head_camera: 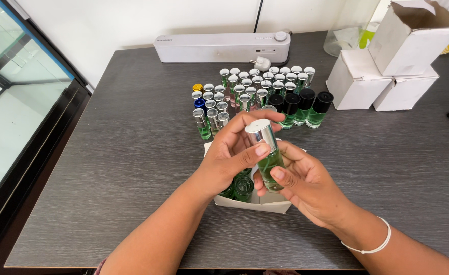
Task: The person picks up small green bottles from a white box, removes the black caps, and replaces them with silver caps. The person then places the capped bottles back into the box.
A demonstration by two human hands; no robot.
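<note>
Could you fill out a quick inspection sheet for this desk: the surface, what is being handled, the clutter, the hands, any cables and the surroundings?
Surface: dark grey wood-grain table.
Job's things: small green bottle with silver cap, held above an open white box with more green bottles inside.
Clutter: cluster of small capped bottles, three black-capped bottles, stacked white cartons, long white device at the back edge.
Hands: left hand grips the cap, right hand holds the bottle body; white wristband.
Cables: nothing seen.
Surroundings: white wall, glass cabinet on the left.
</note>
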